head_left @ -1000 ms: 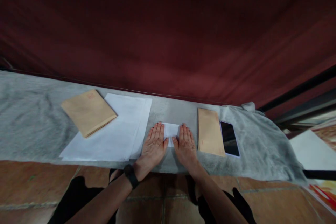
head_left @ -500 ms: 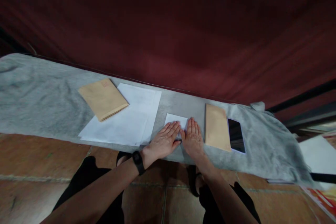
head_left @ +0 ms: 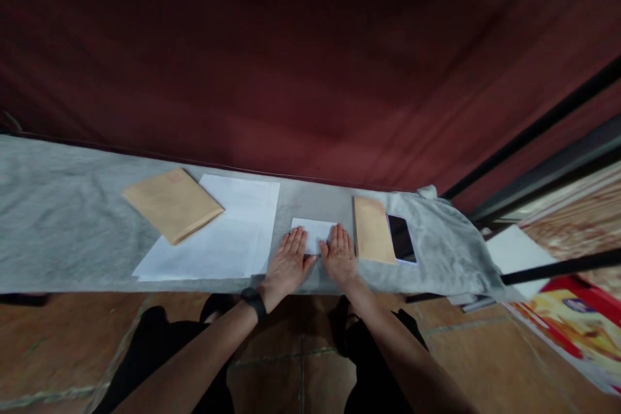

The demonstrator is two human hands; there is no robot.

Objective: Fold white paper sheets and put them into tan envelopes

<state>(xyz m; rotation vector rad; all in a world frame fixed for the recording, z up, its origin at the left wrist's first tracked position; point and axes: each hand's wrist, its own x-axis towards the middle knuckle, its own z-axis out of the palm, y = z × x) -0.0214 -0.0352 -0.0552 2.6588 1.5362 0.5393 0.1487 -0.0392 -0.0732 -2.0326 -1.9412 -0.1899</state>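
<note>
White paper (head_left: pixel 314 231), a small piece, lies just below center frame on gray cloth (head_left: pixel 315 197), a person's left hand (head_left: pixel 287 266) and right hand (head_left: pixel 339 261) resting at opposite sides, fingers outstretched and flat; I see larger sheets (head_left: pixel 228 242) lower left, a phone (head_left: pixel 402 238) lower right.

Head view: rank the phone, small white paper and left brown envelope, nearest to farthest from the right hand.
1. Small white paper: touching the right hand.
2. Phone: to its right.
3. Left brown envelope: far left, on white sheets.
</note>
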